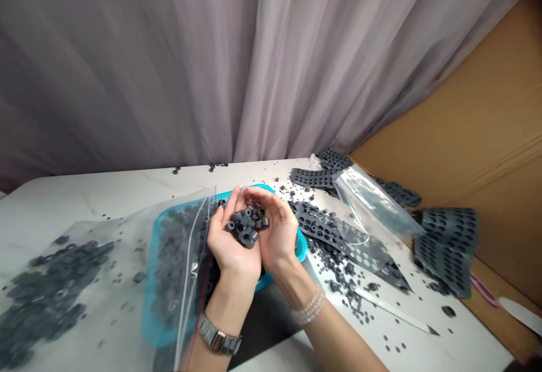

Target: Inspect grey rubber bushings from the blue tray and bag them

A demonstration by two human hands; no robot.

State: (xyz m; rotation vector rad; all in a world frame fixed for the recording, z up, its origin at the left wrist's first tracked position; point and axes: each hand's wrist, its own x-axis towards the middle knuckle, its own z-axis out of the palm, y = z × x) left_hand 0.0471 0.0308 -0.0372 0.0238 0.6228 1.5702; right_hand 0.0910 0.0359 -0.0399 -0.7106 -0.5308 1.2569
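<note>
My left hand (232, 253) and my right hand (279, 236) are cupped together, palms up. A small heap of black rubber rings (247, 226) lies in the hollow between them. Beneath is a bright blue tray (301, 246), partly covered by my hands and forearms. A clear zip bag (131, 219) overlaps the tray's left side, its opening beside my left wrist. Many dark rubber pieces (51, 287) show through the bag's plastic at left. More dark pieces appear blurred through the plastic over the tray.
Punched black rubber sheets (317, 225) lie right of the tray, among scattered small black discs (339, 273). Another clear bag (376, 202) rests across them. A white pencil-like stick (392, 310) lies nearer me. A cardboard wall (478, 152) borders the right; a grey curtain (212, 61) hangs behind.
</note>
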